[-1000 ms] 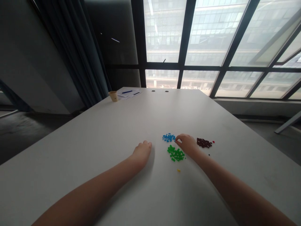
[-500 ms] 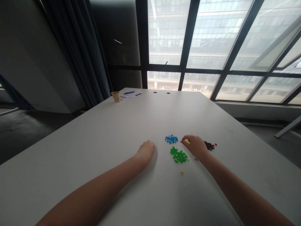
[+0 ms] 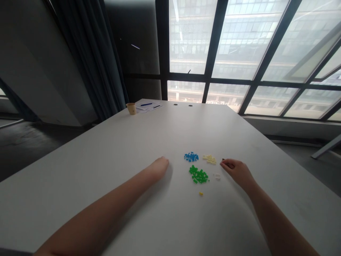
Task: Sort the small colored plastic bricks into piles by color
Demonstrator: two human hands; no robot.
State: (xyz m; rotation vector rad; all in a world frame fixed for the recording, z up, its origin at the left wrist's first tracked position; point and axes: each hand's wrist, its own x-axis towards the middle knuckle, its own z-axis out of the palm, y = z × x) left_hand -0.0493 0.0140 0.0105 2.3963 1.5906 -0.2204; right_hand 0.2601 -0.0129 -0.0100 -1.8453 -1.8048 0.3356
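My left hand (image 3: 160,167) rests on the white table with its fingers curled closed; whatever it holds, if anything, is hidden. To its right lie a pile of small blue bricks (image 3: 191,156) and a pile of green bricks (image 3: 198,175). My right hand (image 3: 238,171) is pinched closed over the dark brown bricks (image 3: 223,159), covering most of them. What its fingertips hold is too small to make out. Cream bricks (image 3: 209,159) lie just left of my right hand, and a few clear or whitish pieces (image 3: 217,176) sit nearer me. One yellow brick (image 3: 201,193) lies apart, in front of the green pile.
A paper cup (image 3: 131,108) stands at the far left edge of the table (image 3: 186,128). Beside it are paper sheets with a blue pen (image 3: 146,104) on top. Two dark round spots mark the far end. Windows and a dark curtain (image 3: 87,53) rise beyond.
My right hand has moved right, off the cream bricks and onto the dark brown pile. The cream pile and whitish pieces are now uncovered. My left hand has shifted slightly left and stays closed.
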